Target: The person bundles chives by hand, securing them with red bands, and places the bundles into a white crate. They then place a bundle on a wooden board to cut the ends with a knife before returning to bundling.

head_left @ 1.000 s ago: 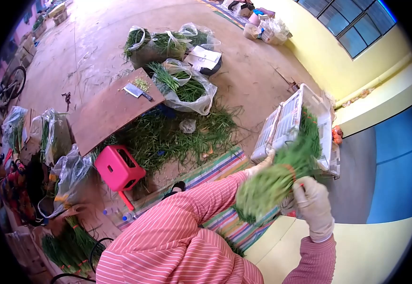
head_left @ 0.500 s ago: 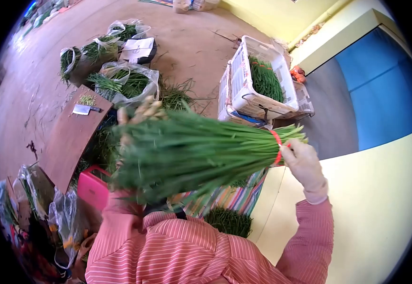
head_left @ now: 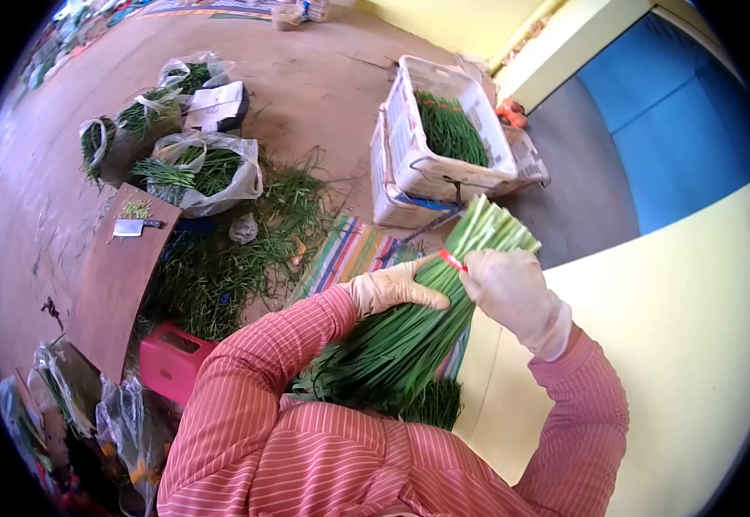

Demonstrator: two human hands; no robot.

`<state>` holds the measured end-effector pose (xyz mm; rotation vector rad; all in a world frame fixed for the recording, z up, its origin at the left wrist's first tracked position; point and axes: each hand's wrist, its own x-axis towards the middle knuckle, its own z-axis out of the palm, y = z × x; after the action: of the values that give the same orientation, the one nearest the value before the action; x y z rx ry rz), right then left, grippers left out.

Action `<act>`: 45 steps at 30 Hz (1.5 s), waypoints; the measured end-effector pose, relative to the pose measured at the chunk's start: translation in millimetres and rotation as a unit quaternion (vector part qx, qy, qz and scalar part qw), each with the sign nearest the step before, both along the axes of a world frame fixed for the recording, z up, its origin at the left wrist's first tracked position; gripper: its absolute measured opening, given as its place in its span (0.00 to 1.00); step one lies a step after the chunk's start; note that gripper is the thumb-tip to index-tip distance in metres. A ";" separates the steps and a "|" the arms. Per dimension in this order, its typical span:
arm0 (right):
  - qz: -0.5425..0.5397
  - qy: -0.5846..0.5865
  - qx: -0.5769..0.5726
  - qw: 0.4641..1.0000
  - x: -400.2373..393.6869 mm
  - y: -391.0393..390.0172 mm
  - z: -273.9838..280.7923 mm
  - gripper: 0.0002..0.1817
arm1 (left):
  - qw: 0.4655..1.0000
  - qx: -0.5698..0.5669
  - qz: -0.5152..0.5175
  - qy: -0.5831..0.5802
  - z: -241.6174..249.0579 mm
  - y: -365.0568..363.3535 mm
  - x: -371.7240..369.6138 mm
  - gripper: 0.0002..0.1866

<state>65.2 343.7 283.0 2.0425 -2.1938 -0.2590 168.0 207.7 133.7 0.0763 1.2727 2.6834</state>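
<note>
A thick bundle of long green chives [head_left: 409, 332] slants from my lap up to the right, its pale cut ends [head_left: 488, 226] pointing at the crates. A red band [head_left: 452, 260] rings it near those ends. My right hand [head_left: 510, 289], in a pale glove, grips the bundle at the band. My left hand [head_left: 392, 287], also gloved, lies on the stalks just left of the band. Both sleeves are pink with white stripes.
A white crate [head_left: 409, 138] holding green bundles stands on another crate ahead. Loose chives [head_left: 220, 267] cover the floor beside a striped mat [head_left: 349, 250]. A wooden board [head_left: 121, 284] carries a cleaver [head_left: 132, 227]. Bags of greens [head_left: 207, 172] and a pink stool [head_left: 172, 362] sit left.
The bundle swung from lying level in front of me to slanting down toward my lap. My left hand came up onto the stalks near the band. The view shifted slightly right.
</note>
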 end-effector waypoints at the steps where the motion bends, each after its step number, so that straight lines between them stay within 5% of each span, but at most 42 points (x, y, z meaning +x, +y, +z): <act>1: -0.011 -0.004 0.006 1.000 -2.5 1.5 -11.3 0.10 | 0.999 -0.003 0.039 -0.015 -6.9 4.1 -3.1 0.52; 4: -0.071 0.231 -0.005 0.970 5.7 -3.9 -37.1 0.08 | 0.989 0.128 0.067 -0.014 -33.9 10.6 -13.0 0.41; 7: -0.109 0.325 -0.065 0.937 14.3 -15.8 -65.3 0.06 | 0.980 0.165 0.113 -0.021 -27.9 10.0 -12.9 0.39; 19: -0.072 0.269 -0.128 0.952 8.0 -68.9 -64.7 0.09 | 0.970 0.162 0.163 -0.076 -20.4 -60.8 -30.3 0.31; 21: -0.061 0.022 -0.178 0.982 3.1 -80.0 -44.9 0.11 | 0.970 0.170 0.165 -0.059 -17.1 -79.5 -30.6 0.30; 23: -0.056 -0.011 -0.199 0.978 0.1 -85.2 -27.1 0.13 | 0.973 0.141 0.176 -0.042 -4.4 -99.5 -26.3 0.30; 25: -0.295 -0.208 -0.400 0.843 -11.8 -94.3 -29.4 0.16 | 0.975 0.140 0.171 -0.033 -5.2 -117.3 -29.5 0.31; 26: -0.395 -0.305 -0.409 0.764 -19.1 -100.8 -30.2 0.19 | 0.974 0.148 0.170 -0.020 -1.6 -122.5 -28.9 0.33; 27: -0.395 -0.305 -0.412 0.762 -22.6 -110.3 -30.4 0.19 | 0.973 0.156 0.167 -0.009 0.5 -127.2 -28.7 0.34; 29: -0.179 -0.680 -0.319 0.635 -24.9 -130.8 -32.1 0.24 | 0.981 0.093 0.170 0.008 7.7 -131.1 -25.8 0.31; 31: -0.223 -0.725 -0.269 0.593 -25.9 -133.4 -46.2 0.27 | 0.986 -0.004 0.162 0.035 5.0 -127.9 -26.3 0.34; 33: -0.206 -0.742 -0.323 0.550 -23.0 -141.0 -56.0 0.28 | 0.986 0.013 0.165 0.029 6.7 -130.4 -24.7 0.36; 35: -0.203 -0.713 -0.347 0.574 -20.5 -143.4 -56.1 0.30 | 0.990 -0.016 0.138 0.033 7.0 -147.0 -20.8 0.36; 36: -0.197 -0.686 -0.366 0.597 -21.5 -146.9 -56.6 0.32 | 0.971 -0.074 0.213 0.083 -4.4 -155.0 -24.0 0.33; 37: -0.197 -0.693 -0.357 0.594 -23.3 -151.6 -53.8 0.32 | 0.946 -0.174 0.273 0.006 -19.2 -168.8 -24.9 0.27; 39: -0.153 -0.618 -0.384 0.668 -28.8 -159.1 -39.8 0.34 | 0.946 -0.083 0.299 -0.098 9.8 -200.2 -6.1 0.27; 40: -0.171 -0.574 -0.321 0.733 -35.0 -159.1 -29.7 0.37 | 0.967 -0.119 0.194 -0.113 -16.9 -226.8 -8.4 0.30; 41: -0.167 -0.582 -0.317 0.730 -35.0 -166.8 -22.6 0.37 | 0.991 -0.006 0.049 -0.127 -43.6 -248.6 -13.5 0.28; 43: -0.080 -0.550 -0.233 0.798 -39.5 -183.2 -7.1 0.34 | 0.902 0.408 -0.024 -0.136 -58.7 -226.5 -55.0 0.42; 44: 0.064 -0.375 -0.214 0.900 -44.1 -198.2 -0.3 0.33 | 0.996 -0.002 0.087 0.034 0.6 -217.0 -34.7 0.43; 45: 0.203 -0.174 -0.183 0.946 -47.7 -213.6 2.5 0.32 | 0.995 -0.006 0.088 0.036 1.5 -217.9 -48.6 0.43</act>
<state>17.5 130.1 285.5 2.3706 -1.7319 0.5484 119.4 -10.2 135.2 0.0638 1.3759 2.8441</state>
